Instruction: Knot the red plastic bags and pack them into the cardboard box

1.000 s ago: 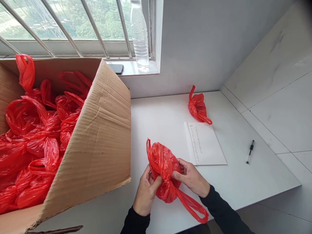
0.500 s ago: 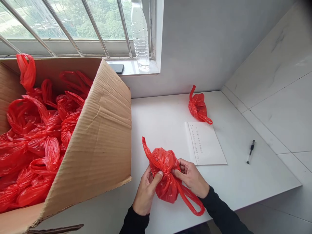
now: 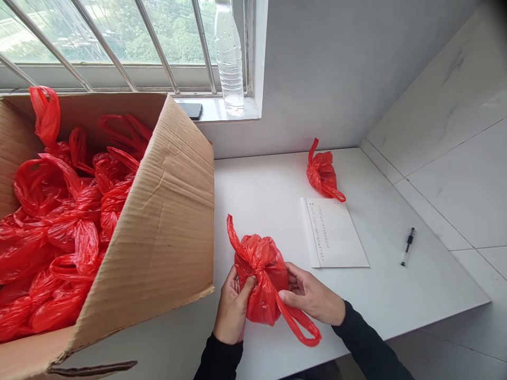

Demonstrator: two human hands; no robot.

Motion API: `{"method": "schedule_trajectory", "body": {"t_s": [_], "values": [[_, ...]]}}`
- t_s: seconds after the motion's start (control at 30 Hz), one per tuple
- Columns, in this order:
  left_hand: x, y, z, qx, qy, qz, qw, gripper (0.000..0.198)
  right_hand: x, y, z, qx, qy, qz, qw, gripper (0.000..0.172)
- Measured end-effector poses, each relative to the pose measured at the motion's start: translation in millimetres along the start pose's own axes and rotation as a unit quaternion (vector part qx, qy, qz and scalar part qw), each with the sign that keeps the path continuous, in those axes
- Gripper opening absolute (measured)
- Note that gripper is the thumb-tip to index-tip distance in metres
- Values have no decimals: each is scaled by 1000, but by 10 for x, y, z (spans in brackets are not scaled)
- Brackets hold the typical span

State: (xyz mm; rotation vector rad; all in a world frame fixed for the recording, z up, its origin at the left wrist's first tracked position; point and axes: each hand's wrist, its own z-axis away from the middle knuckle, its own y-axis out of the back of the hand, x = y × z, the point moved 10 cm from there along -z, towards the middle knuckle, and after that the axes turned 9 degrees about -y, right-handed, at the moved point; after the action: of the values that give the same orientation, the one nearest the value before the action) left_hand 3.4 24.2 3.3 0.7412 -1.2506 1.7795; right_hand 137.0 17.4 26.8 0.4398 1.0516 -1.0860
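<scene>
Both my hands hold a knotted red plastic bag (image 3: 259,274) just above the white table (image 3: 269,195), near its front edge. My left hand (image 3: 232,309) grips the bag's left side with thumb and fingers closed on the plastic. On the bag's right side, my right hand (image 3: 311,296) pinches it close to the knot. One handle loop hangs down toward me and the other sticks up at the bag's top left. A second tied red bag (image 3: 322,171) lies at the back of the table.
A large open cardboard box (image 3: 166,211) full of several tied red bags (image 3: 59,221) stands at the left. A printed sheet (image 3: 335,232) and a pen (image 3: 406,246) lie to the right. A water bottle (image 3: 229,58) and phone (image 3: 190,110) rest on the windowsill.
The bag has shifted slightly left and turned in my hands. Its lower handle loop has drawn in shorter, and my right hand has slid lower on the bag.
</scene>
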Motion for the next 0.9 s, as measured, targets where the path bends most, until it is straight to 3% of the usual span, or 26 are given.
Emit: {"method": "schedule_trajectory", "body": {"t_s": [0.2,0.43,0.57,0.73,0.8,0.9], "values": [[-170,57,-15,-8,44,6,999,51,57,31,-16,26,0,5,1000,34],[-117,-7,6,-11,40,31,999,60,53,114,-35,68,4,-21,997,33],[-130,-11,-11,-14,39,41,998,62,4,52,-3,47,12,-19,999,33],[-200,135,-12,34,57,40,997,59,45,-36,16,13,3,15,1000,37],[-188,100,34,30,68,52,996,60,77,0,3,28,1,7,1000,33],[-163,-68,141,-18,97,59,993,60,79,90,-11,62,12,-11,998,28]]}}
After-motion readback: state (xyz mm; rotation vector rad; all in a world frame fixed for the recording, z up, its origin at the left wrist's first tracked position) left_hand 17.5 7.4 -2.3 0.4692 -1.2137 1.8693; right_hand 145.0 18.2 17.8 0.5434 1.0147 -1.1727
